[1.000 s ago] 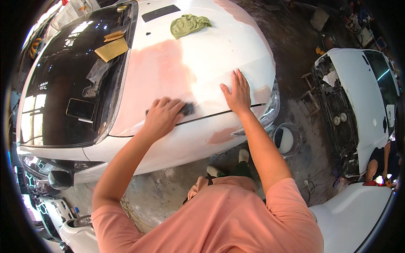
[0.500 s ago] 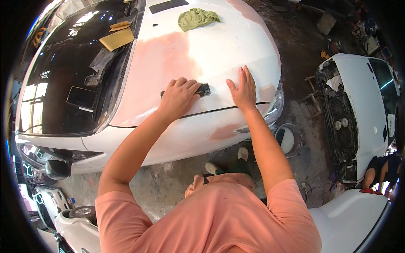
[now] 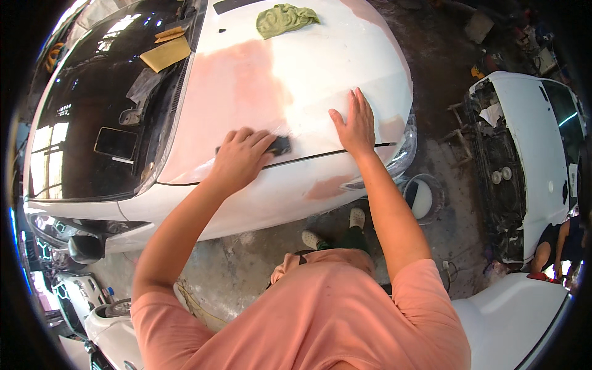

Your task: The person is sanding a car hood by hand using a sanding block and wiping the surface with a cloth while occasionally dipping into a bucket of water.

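Note:
My left hand (image 3: 242,159) is wrapped over a flat black sanding block (image 3: 282,145), pressed on the white car hood (image 3: 330,65) just above its long side seam. The block's right end sticks out past my fingers and is slightly blurred; most of it is hidden under the hand. Further right, my right hand (image 3: 354,126) lies flat on the hood with thumb apart and holds nothing. A dull pink patch (image 3: 237,77) spreads across the hood beyond my left hand. At the far side lies a crumpled green cloth (image 3: 287,20).
Folded yellow sheets (image 3: 166,55) and a dark tablet-like thing (image 3: 116,143) rest on the windshield. A bucket (image 3: 423,198) of whitish liquid stands by the front bumper. Another white car (image 3: 535,160), its front stripped, is at right, where a person (image 3: 555,246) crouches.
My left hand has slid the sanding block left and a little nearer along the hood. The right hand stays nearly in place on the surface.

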Action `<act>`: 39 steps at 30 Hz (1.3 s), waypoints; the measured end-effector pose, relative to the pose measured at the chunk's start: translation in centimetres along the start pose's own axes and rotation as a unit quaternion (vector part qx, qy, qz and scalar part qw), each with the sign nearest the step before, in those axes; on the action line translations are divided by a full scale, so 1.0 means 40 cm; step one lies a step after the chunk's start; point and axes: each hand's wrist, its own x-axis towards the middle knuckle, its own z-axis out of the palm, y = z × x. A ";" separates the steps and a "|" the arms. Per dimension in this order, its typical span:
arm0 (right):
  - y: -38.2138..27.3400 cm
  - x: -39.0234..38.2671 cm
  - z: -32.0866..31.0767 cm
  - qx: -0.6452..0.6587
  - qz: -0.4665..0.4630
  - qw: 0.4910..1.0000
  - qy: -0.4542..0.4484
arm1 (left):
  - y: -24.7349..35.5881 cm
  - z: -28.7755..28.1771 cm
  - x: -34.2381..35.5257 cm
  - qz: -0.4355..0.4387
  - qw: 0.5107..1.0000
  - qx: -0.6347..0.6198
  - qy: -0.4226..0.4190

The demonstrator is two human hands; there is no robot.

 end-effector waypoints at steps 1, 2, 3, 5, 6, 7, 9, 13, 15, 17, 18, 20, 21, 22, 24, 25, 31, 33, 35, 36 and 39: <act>0.010 -0.001 0.004 -0.008 -0.004 1.000 0.008 | 0.000 -0.004 -0.015 -0.003 1.000 0.010 -0.002; 0.009 -0.004 0.012 -0.013 -0.010 1.000 0.015 | 0.001 -0.006 -0.010 0.000 1.000 -0.003 -0.003; 0.003 -0.001 0.011 -0.009 -0.010 1.000 0.011 | 0.002 0.000 0.009 0.003 1.000 0.000 0.010; -0.009 0.001 0.007 0.000 -0.008 1.000 0.005 | -0.005 0.021 0.080 0.010 0.999 0.006 0.037; -0.014 -0.003 0.005 0.008 -0.003 1.000 -0.001 | -0.002 0.033 0.114 0.001 0.999 0.007 0.036; -0.020 -0.006 0.004 0.017 0.002 1.000 -0.006 | 0.001 0.030 0.102 -0.002 0.999 0.006 0.036; -0.014 0.001 -0.002 0.017 0.005 1.000 -0.005 | 0.002 0.028 0.087 0.000 0.999 0.006 0.038; 0.001 -0.001 0.003 -0.012 -0.004 1.000 0.015 | 0.006 -0.001 -0.020 -0.012 1.000 0.003 0.013; -0.008 -0.004 0.008 -0.011 -0.012 1.000 0.015 | 0.014 0.003 0.024 -0.015 1.000 -0.007 0.013; -0.011 0.001 0.006 0.005 -0.014 1.000 0.008 | 0.010 0.029 0.104 -0.017 1.000 -0.017 0.016; -0.010 0.001 0.006 0.005 -0.015 1.000 0.010 | 0.016 0.033 0.135 -0.024 1.000 -0.011 0.011; -0.005 -0.001 0.007 0.005 -0.016 1.000 0.014 | 0.013 0.026 0.099 -0.019 1.000 -0.009 0.018; 0.001 -0.002 0.007 -0.003 -0.012 1.000 0.014 | 0.008 0.026 0.082 -0.013 1.000 -0.007 0.021; 0.005 -0.004 0.008 -0.011 -0.007 1.000 0.014 | 0.004 0.018 0.046 -0.025 1.000 -0.010 0.013; 0.004 -0.003 0.006 -0.015 -0.001 1.000 0.014 | 0.002 -0.010 -0.025 -0.050 0.999 -0.013 -0.005; 0.000 -0.002 0.007 -0.012 0.000 1.000 0.015 | -0.001 -0.005 -0.009 -0.039 0.999 -0.016 0.000; -0.013 -0.004 0.009 0.001 -0.013 1.000 0.012 | 0.007 0.028 0.139 -0.010 1.000 -0.023 0.015; -0.006 -0.005 0.002 0.001 0.001 1.000 0.011 | -0.012 0.021 0.073 0.007 1.000 -0.010 0.019; -0.001 -0.007 -0.001 0.000 0.009 1.000 0.008 | -0.023 -0.011 -0.013 -0.012 1.000 -0.008 0.003; -0.002 -0.006 0.001 -0.001 0.010 1.000 0.007 | -0.026 -0.010 -0.011 -0.012 1.000 -0.008 -0.001; -0.010 -0.004 0.006 0.001 0.004 1.000 0.003 | -0.017 -0.013 0.012 -0.013 1.000 -0.019 -0.009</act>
